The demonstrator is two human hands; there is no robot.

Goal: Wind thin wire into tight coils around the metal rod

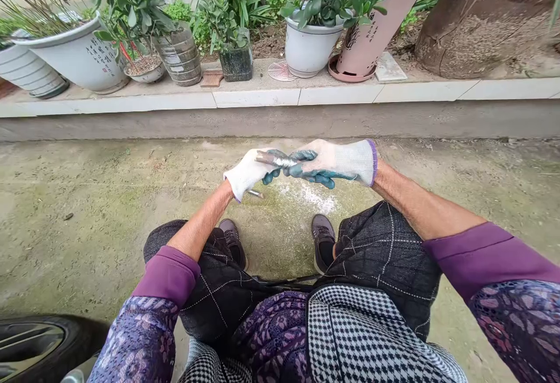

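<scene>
Left hand [245, 173] and right hand [322, 158] grip a whitened rod [266, 158]

Nearest, a houndstooth garment [363, 330] lies over the lap beside a purple patterned top [275, 322]. Dark checked trousers [389, 243] cover the parted knees, and a wheel [79, 336] shows at the lower left. Past the knees, two dark shoes [322, 234] stand on the mossy, stained ground [109, 190].

Beyond the shoes, a scatter of white powder [321, 199] marks the ground. Both hands wear pale gloves with dark green coating on the fingers. The rod is between them, held up above the ground: brownish at the left, whitish toward the right. The left fingers curl around it; the right thumb and forefinger pinch its white end, with the other fingers bent below. Under the left hand a thin stick end [255, 194] pokes out; whether it belongs to the rod I cannot tell.

Farther off runs a low tiled ledge [258, 98]. On it stand a large white pot [83, 59], a clear container [236, 62] of dark soil, a smaller white pot [311, 48] with a leafy plant, a tilted-looking pink planter [370, 33] and a big brown vessel [464, 27].
</scene>
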